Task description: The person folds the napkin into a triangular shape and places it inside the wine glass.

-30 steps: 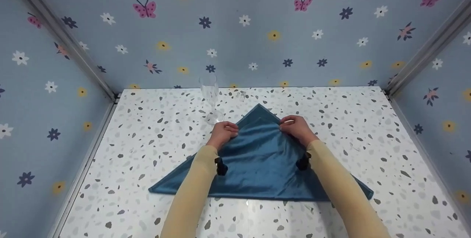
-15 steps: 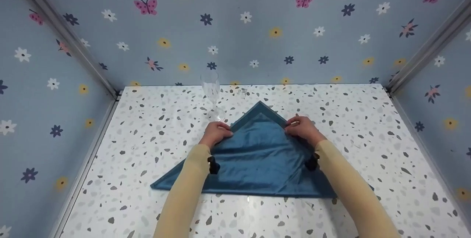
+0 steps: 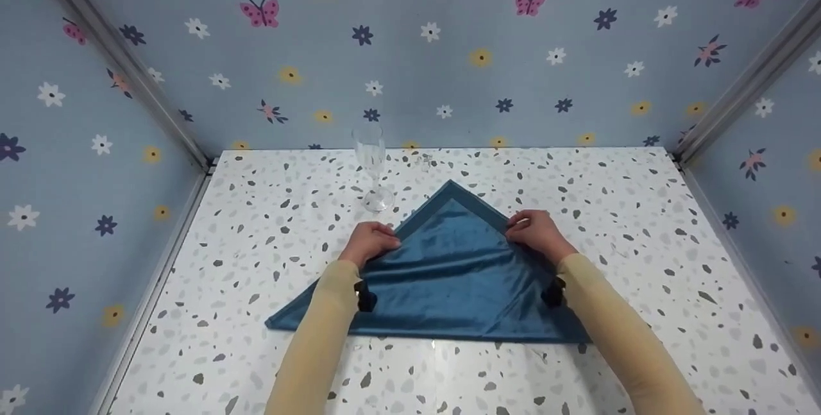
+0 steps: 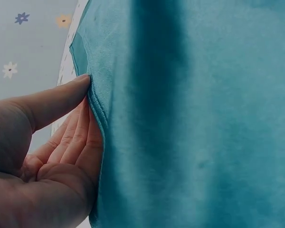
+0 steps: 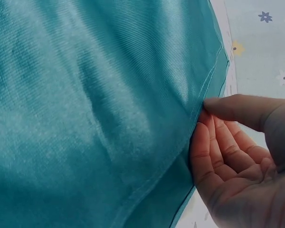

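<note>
A blue satiny cloth (image 3: 442, 280) lies folded into a triangle, its tip pointing away from me and its long fold nearest me. My left hand (image 3: 372, 240) pinches the left slanting edge; in the left wrist view the thumb lies on top of the hem and the fingers (image 4: 83, 137) sit beneath it. On the opposite slanting edge my right hand (image 3: 537, 231) pinches the hem the same way, thumb above, curled fingers (image 5: 223, 147) below. A lower layer shows as a darker border along both upper edges. Soft creases run across the middle, and my right sleeve hides the right corner.
A clear stemmed glass (image 3: 372, 168) stands upright behind the cloth, beyond my left hand. A small clear object (image 3: 424, 161) lies to its right. Flower-patterned walls (image 3: 423, 49) enclose the speckled white table (image 3: 244, 222) at the back and sides.
Both hands have slid apart and toward me along the slanting edges, left hand leftward, right hand rightward. More of the cloth's tip and darker border shows between them. The glass stays put.
</note>
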Demonstrator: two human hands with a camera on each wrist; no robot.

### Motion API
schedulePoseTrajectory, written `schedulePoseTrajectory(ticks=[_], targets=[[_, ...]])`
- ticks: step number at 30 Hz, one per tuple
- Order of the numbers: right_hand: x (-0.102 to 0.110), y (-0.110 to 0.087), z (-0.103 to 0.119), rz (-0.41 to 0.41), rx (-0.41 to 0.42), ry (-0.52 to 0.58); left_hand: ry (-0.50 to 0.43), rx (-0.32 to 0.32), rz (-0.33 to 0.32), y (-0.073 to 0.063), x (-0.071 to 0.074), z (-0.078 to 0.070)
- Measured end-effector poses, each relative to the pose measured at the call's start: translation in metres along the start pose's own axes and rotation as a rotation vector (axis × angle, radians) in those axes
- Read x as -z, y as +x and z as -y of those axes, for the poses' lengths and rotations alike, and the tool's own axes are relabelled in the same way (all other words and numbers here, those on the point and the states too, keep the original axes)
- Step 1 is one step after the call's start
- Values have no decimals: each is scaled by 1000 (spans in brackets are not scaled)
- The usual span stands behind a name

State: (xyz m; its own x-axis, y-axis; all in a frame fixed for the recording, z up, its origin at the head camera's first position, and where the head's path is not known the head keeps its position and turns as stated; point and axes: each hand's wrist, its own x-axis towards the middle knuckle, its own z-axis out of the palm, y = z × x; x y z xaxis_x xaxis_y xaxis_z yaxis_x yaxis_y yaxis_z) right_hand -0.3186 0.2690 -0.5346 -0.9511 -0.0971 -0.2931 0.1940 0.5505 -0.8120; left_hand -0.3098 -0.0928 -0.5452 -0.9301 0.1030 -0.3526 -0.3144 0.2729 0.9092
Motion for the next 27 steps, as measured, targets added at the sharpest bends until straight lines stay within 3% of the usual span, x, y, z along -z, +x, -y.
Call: schedulePoseTrajectory(ticks=[7, 15, 27], targets=[[3, 2, 1, -1, 15, -25, -33, -18, 16, -2, -2, 0], [-2, 3, 2, 2, 29, -17, -50, -28, -41, 6, 0, 5], [-16, 4, 14, -42, 34, -14, 67, -49, -67, 8, -24, -11]])
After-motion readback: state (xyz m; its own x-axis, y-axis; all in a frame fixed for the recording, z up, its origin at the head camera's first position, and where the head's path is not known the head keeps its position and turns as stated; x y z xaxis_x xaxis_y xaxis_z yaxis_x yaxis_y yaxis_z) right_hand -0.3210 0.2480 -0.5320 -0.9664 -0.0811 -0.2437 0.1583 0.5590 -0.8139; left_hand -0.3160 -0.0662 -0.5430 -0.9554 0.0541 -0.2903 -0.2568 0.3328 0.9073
